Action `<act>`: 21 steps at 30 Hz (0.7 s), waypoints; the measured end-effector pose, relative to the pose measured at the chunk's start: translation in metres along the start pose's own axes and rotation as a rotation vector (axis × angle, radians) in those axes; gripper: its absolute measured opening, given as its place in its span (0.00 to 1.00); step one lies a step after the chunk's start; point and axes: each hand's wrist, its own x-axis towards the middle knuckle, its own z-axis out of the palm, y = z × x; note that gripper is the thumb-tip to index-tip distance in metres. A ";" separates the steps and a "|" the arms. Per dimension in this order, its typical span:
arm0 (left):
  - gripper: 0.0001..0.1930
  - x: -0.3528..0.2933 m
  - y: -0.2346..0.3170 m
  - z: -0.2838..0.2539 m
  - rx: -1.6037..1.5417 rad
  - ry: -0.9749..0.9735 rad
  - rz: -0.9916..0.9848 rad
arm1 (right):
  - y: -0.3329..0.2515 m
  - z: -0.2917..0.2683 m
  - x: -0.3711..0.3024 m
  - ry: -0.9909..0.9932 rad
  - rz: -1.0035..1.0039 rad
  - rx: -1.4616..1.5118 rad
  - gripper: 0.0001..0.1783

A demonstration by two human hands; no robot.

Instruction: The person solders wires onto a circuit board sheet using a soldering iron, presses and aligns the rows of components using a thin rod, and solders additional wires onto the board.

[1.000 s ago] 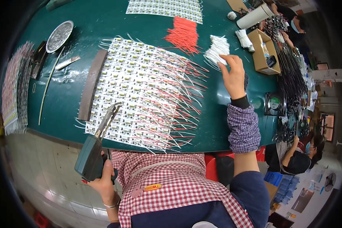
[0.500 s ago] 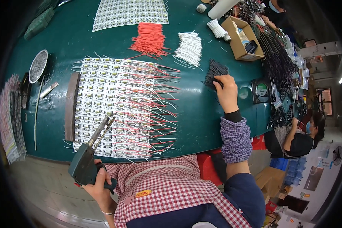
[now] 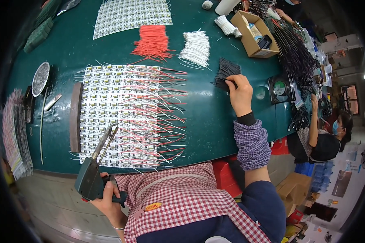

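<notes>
All clock spots go from the ctr of the view. At abt 9 o'clock, far out, a bunch of wired strips point(image 3: 17, 139) lies on the green table point(image 3: 209, 137). Btwn 9 & 10 is a metal bowl point(image 3: 41, 79), w/ a thin stick point(image 3: 42, 129) & a small blade point(image 3: 53, 102) nr it. A brown bar point(image 3: 75, 121) runs along the L edge of the big sheet of white boards point(image 3: 119, 109), which sits at 9, closer in. Lots of red & white wires poke out of its R side.

At 8 is a dark green soldering gun point(image 3: 88, 178). The L hand point(image 3: 108, 198), btwn 7 & 8, has its fingers wrapped round the handle. The gun's tip is over the sheet; can't tell if it touches.

At 11, far out, is a 2nd board sheet point(image 3: 134, 18). Red wires point(image 3: 152, 40) lie btwn 11 & 12, white wires point(image 3: 195, 48) just past 12, black wires point(image 3: 226, 73) btwn 1 & 2.

The R hand point(image 3: 241, 95), at 2, has thumb & fingertips close together at the black pile's near edge; can't tell if they hold a wire. Btwn 1 & 2, further out, is a cardboard box point(image 3: 247, 40). A co-worker point(image 3: 326, 146) is just past 3.
</notes>
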 end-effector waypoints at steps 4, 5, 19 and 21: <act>0.20 -0.001 0.003 0.003 -0.006 0.027 0.024 | 0.000 -0.003 0.003 0.035 0.044 0.075 0.06; 0.20 -0.001 0.004 0.003 -0.005 0.024 0.025 | 0.000 -0.003 0.003 0.043 0.057 0.104 0.06; 0.20 0.003 0.005 0.003 0.001 -0.016 0.043 | -0.007 -0.005 0.008 0.061 -0.003 0.165 0.06; 0.20 0.006 0.006 0.004 0.005 0.000 0.056 | -0.008 -0.009 0.012 0.042 -0.019 0.179 0.06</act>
